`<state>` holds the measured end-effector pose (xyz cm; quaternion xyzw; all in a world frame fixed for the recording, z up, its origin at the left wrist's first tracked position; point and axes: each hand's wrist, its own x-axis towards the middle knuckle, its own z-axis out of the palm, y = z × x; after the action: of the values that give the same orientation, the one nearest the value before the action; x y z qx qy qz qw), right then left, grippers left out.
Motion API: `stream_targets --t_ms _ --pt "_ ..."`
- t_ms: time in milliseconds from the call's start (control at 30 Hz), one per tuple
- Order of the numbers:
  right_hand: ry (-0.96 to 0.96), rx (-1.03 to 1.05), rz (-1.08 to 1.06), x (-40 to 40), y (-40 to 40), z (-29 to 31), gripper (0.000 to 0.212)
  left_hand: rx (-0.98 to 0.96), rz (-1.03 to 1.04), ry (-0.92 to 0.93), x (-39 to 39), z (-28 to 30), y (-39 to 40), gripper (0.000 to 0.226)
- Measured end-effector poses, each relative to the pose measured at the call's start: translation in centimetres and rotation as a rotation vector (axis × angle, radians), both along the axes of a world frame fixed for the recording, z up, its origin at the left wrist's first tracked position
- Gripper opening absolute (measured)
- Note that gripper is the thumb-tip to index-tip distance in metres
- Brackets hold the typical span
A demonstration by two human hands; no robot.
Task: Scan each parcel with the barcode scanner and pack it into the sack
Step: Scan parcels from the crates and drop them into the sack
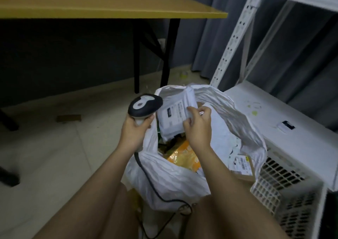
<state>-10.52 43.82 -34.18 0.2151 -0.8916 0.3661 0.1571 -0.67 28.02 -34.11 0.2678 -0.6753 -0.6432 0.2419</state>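
- The left hand (134, 127) grips the barcode scanner (144, 105) by its handle, head aimed forward and right at the label, presumably to read it.
- The right hand (196, 124) pinches the white poly-mailer parcel (175, 116) at its right edge, held over the open mouth of the sack (173, 180), likely so it can drop straight in.
- The parcel's label faces up toward the scanner; its long axis runs away from the person, far end raised.
- An orange parcel (184, 156) lies inside the sack.

The left hand (134, 129) grips the scanner (144, 105) by its handle, head beside a white parcel (174, 116). The right hand (198, 127) pinches that parcel's edge over the open sack (182, 180), above an orange parcel (184, 156). A white crate (292, 193) stands just right of the sack.
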Motion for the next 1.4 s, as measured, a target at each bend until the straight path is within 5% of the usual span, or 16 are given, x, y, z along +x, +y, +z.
stream_targets --t_ms 200,367,867,1100,1300,1400 --pt "0.095 0.076 0.006 0.6 -0.3 0.0 0.052 -0.022 -0.038 -0.007 0.1 -0.8 -0.5 0.047" --pt "-0.189 -0.249 0.006 1.1 1.1 0.5 0.046 -0.023 -0.008 -0.012 0.3 -1.1 -0.6 0.049" --pt "-0.609 -0.65 0.047 3.1 1.9 -1.1 0.03 0.087 0.005 -0.123 0.1 -2.7 -2.6 0.058" --pt "-0.642 -0.548 0.147 3.6 1.1 -1.5 0.031 0.133 -0.041 -0.161 0.4 -3.3 -3.0 0.056" --pt "-0.43 -0.553 0.092 3.4 1.7 -2.2 0.033 0.177 -0.017 -0.141 0.9 -3.7 -3.7 0.055" --pt "-0.486 -0.356 0.222 3.3 1.5 -3.3 0.035 0.178 -0.057 -0.153 1.5 -3.6 -3.8 0.053"
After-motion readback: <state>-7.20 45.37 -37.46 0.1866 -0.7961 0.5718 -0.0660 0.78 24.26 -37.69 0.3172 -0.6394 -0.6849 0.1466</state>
